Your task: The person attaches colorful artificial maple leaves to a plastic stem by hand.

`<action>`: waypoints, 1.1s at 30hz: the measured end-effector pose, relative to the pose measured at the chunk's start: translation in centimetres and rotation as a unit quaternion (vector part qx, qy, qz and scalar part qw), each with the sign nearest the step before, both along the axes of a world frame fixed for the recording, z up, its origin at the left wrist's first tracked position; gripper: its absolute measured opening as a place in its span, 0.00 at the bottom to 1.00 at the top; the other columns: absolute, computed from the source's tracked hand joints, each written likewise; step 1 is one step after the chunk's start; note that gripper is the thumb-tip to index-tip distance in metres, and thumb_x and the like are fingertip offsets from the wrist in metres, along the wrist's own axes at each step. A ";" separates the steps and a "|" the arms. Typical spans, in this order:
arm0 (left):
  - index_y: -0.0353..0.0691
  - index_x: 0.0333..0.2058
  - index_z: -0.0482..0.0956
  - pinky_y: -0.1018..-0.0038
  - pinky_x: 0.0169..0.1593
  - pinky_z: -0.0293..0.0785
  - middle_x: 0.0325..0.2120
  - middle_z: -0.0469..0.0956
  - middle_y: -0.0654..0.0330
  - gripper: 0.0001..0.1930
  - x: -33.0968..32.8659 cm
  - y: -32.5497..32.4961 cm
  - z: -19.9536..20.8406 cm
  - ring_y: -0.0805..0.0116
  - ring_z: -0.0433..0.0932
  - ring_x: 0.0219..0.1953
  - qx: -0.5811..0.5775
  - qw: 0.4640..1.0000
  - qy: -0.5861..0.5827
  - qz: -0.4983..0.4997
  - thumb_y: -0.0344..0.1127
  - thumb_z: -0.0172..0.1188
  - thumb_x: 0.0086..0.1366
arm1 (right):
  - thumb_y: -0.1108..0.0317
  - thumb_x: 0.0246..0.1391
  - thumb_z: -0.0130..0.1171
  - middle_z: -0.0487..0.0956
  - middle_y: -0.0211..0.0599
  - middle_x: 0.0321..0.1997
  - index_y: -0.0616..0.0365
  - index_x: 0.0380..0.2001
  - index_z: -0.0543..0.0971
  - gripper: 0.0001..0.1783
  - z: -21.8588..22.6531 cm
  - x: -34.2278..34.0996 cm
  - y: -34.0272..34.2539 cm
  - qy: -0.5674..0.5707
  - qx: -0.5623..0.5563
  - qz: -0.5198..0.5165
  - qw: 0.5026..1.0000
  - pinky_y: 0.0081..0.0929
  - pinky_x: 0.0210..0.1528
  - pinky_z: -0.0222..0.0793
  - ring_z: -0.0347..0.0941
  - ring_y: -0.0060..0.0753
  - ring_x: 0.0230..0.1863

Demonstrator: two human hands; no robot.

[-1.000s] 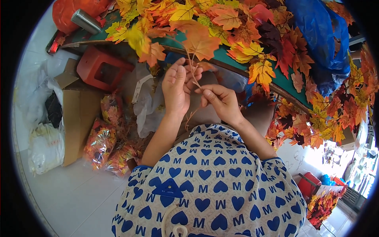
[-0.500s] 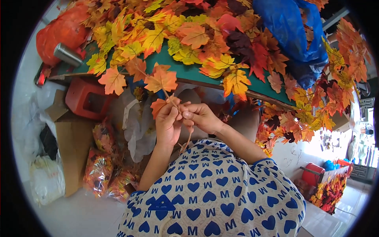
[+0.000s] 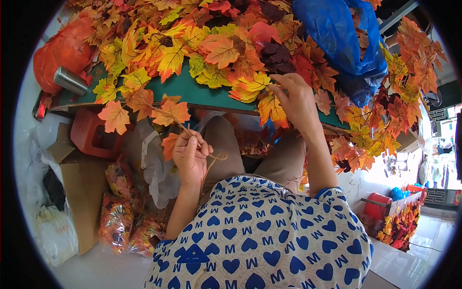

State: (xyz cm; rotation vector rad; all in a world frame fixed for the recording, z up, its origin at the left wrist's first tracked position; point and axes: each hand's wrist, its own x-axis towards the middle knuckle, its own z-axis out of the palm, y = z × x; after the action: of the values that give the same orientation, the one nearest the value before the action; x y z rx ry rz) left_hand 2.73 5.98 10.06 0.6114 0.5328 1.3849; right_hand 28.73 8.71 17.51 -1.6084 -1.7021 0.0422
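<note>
The right hand [image 3: 296,98] has left the sprig [image 3: 171,113] for a yellow leaf [image 3: 251,88] at the table [image 3: 197,95], upper centre; whether it grips is unclear. The left hand [image 3: 189,156] pinches the sprig's stem, left of centre.

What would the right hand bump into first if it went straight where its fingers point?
The right hand would probably meet the yellow-and-red leaf just to its left. They might be touching already; depth is hard to tell here.
</note>
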 end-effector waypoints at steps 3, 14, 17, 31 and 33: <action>0.36 0.37 0.71 0.74 0.31 0.73 0.28 0.72 0.62 0.04 0.8 -0.2 -0.3 0.76 0.70 0.22 -0.009 1.000 -0.002 -0.030 0.28 0.50 0.64 | 0.72 0.44 0.62 0.75 0.41 0.31 0.57 0.33 0.80 0.09 -1.8 1.0 0.9 -0.053 -0.021 0.024 0.998 0.32 0.33 0.70 0.74 0.44 0.31; 0.34 0.48 0.73 0.75 0.36 0.76 0.34 0.73 0.63 0.14 2.8 -0.3 -0.4 0.74 0.74 0.27 -0.034 0.994 -0.027 -0.101 0.23 0.52 0.63 | 0.69 0.52 0.58 0.77 0.41 0.24 0.65 0.32 0.77 0.09 1.0 2.9 1.5 0.143 -0.024 -0.131 0.981 0.27 0.24 0.69 0.76 0.30 0.22; 0.33 0.48 0.73 0.75 0.35 0.76 0.32 0.73 0.63 0.15 3.2 -0.6 -0.2 0.73 0.74 0.27 -0.044 0.992 -0.020 -0.119 0.23 0.53 0.61 | 0.71 0.54 0.57 0.78 0.35 0.27 0.68 0.34 0.76 0.09 1.1 5.4 1.8 0.396 0.046 -0.081 0.913 0.15 0.27 0.72 0.75 0.21 0.25; 0.29 0.49 0.68 0.71 0.53 0.69 0.49 0.70 0.56 0.25 4.3 -0.7 0.2 0.66 0.73 0.48 0.017 0.997 -0.021 -0.075 0.26 0.63 0.52 | 0.78 0.48 0.62 0.81 0.35 0.31 0.67 0.33 0.80 0.07 -5.7 -8.5 -4.0 0.656 -0.096 0.139 0.735 0.19 0.35 0.73 0.77 0.23 0.32; 0.29 0.50 0.67 0.71 0.53 0.70 0.49 0.70 0.56 0.27 3.9 -0.9 -0.9 0.65 0.73 0.48 0.039 0.995 -0.039 -0.078 0.28 0.65 0.51 | 0.78 0.47 0.62 0.81 0.36 0.31 0.67 0.34 0.79 0.09 -5.7 -8.8 -4.2 0.611 -0.090 0.165 0.769 0.19 0.35 0.73 0.77 0.24 0.32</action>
State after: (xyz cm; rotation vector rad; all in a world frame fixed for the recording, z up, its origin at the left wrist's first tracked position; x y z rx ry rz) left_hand 6.60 5.05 9.14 0.6464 0.3624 1.2800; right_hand 19.89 4.50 11.76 -0.9110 -0.8633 1.1910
